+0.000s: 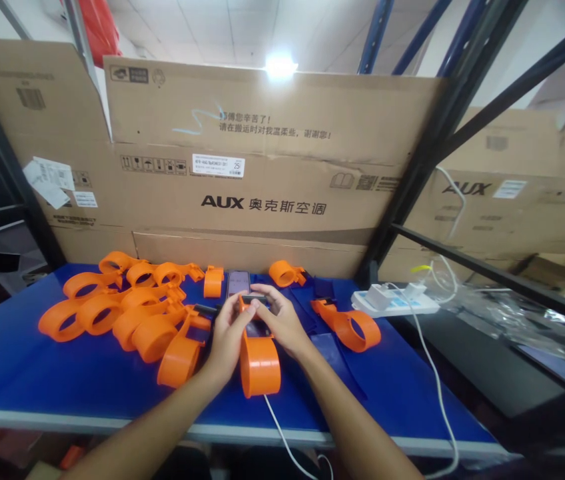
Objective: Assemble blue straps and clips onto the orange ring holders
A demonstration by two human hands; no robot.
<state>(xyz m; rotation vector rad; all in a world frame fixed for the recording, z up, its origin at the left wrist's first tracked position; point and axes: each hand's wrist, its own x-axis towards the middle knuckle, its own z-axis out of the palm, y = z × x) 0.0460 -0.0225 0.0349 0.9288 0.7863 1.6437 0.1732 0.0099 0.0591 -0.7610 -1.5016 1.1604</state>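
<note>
Between my two hands is an orange plastic tape dispenser [261, 367], its wide ring pointing toward me. My left hand [230, 333] grips its far end from the left. From the other side my right hand [280, 320] closes on the same end, thumbs close together at a black bar [254, 300]. My fingers partly hide that end. Just left of my left hand lies another orange dispenser [180, 360] with a black part near its tip. A phone [238, 283] lies flat right behind my hands.
Several orange dispensers [100, 312] crowd the left of the blue tabletop [112, 393]. One dispenser [357, 330] lies at right, another [285, 273] at back. Dark blue flat pieces [335, 360] lie right of my hands. A white power strip [395, 301] trails cables; a cardboard panel [262, 180] stands behind.
</note>
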